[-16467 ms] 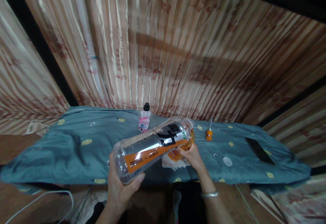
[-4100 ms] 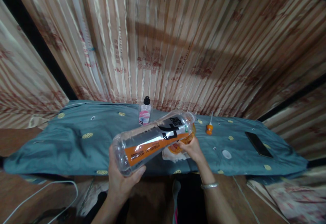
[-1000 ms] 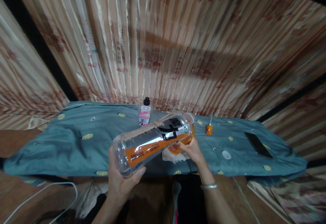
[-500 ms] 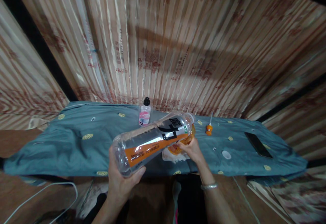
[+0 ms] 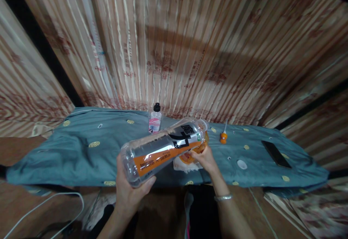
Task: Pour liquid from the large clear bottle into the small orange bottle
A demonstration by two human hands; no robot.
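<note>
A large clear plastic bottle with an orange, silver and black label lies tilted across the middle, its mouth to the upper right. Around its base is my left hand, closed. My right hand grips an amber-coloured bottle under the big bottle's neck; much of it is hidden behind the clear bottle and my fingers. Whether the two mouths touch cannot be made out. Beneath the amber bottle a white cloth or tissue lies on the covered surface. Any liquid flow between them is too indistinct to see.
A small clear bottle with a black cap stands at the back of the teal cloth. To the right are an orange pump top, a white round cap and a dark phone. A white cable loops at lower left.
Both hands keep their grips, and the large bottle stays tilted at nearly the same angle. Only a very slight shift of the view shows.
</note>
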